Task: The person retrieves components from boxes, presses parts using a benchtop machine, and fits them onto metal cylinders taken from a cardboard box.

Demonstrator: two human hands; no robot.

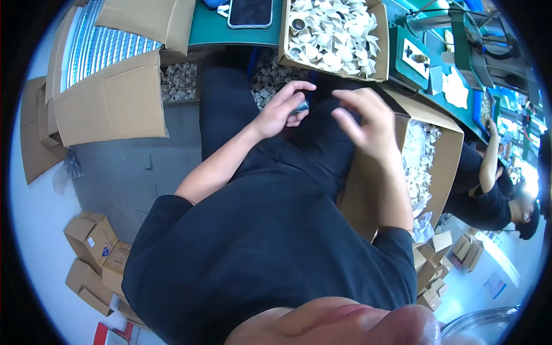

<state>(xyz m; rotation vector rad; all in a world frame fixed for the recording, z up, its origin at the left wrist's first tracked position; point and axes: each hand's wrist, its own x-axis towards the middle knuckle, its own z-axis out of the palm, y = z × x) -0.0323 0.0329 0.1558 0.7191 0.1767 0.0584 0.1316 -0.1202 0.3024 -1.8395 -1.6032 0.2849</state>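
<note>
Being held, apparently mid-work, by the left hand [283,110], upper centre, is a cylinder [301,107]; right hand [368,119] wide, empty; fans [339,41] remain boxed

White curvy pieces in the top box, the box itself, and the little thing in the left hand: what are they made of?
White curvy pieces: probably plastic, smooth, with thin, evenly pale blades.
Box: cardboard, judging by its dull brown walls.
Little thing in the left hand: dark and slightly shiny, maybe metal or plastic; fingers partly hide it.
</note>
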